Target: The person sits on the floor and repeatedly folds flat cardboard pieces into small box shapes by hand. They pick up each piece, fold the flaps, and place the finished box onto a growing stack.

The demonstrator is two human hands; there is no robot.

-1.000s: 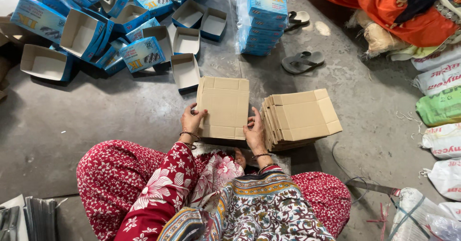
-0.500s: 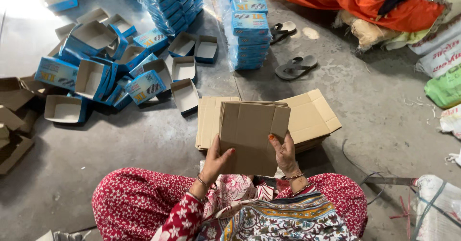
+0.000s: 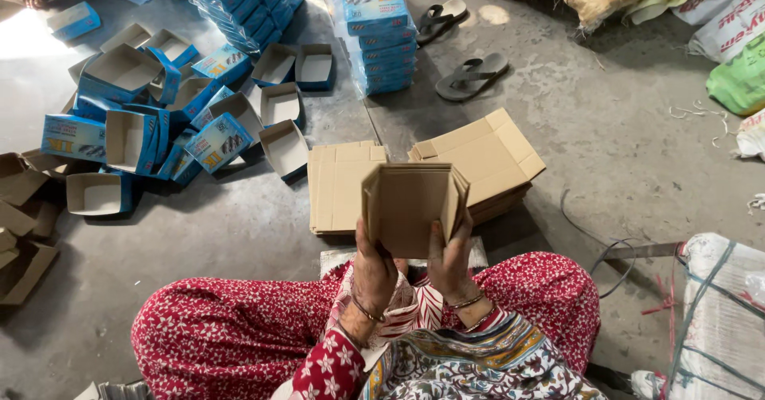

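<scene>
I sit cross-legged on a concrete floor. My left hand (image 3: 374, 268) and my right hand (image 3: 448, 258) together hold up a brown cardboard blank (image 3: 413, 202), its side flaps bent inward so it stands partly folded. Just beyond it two stacks of flat cardboard blanks lie on the floor, one on the left (image 3: 339, 186) and a taller angled one on the right (image 3: 488, 154). My red floral trousers (image 3: 231, 336) fill the lower frame.
Several open blue boxes (image 3: 131, 133) lie heaped at the left, with brown box parts (image 3: 20, 217) at the far left edge. Wrapped stacks of blue boxes (image 3: 374, 25) stand ahead. A pair of sandals (image 3: 470, 73), sacks (image 3: 737, 33) and a white tied bundle (image 3: 717, 320) are on the right.
The flat blank lifted off the stack has been raised toward me and its side flaps folded inward. My view has dropped closer to the floor.
</scene>
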